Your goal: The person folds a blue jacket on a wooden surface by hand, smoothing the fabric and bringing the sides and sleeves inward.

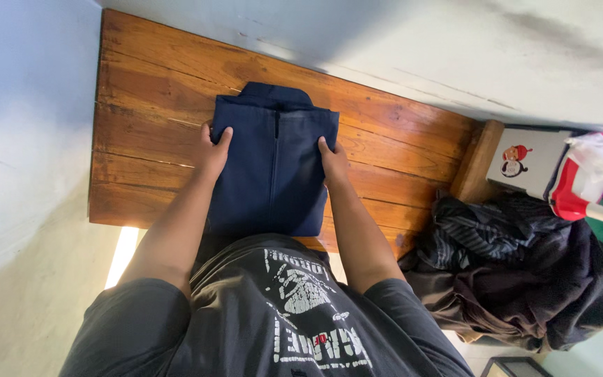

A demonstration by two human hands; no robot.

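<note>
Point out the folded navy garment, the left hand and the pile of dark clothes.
folded navy garment (273,174), head view, centre seam.
left hand (212,152), head view, back of hand.
pile of dark clothes (518,272), head view, middle.

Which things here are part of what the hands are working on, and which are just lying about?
In hand: folded navy garment, left hand and right hand gripping its sides, wooden table under it.

Lying about: pile of dark clothes, white box, red-and-white bag.

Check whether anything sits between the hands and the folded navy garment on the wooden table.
Nothing visible does. The left hand and right hand already rest directly on the garment's side edges. The table around it is bare; the dark clothes pile lies off to the right.
</note>
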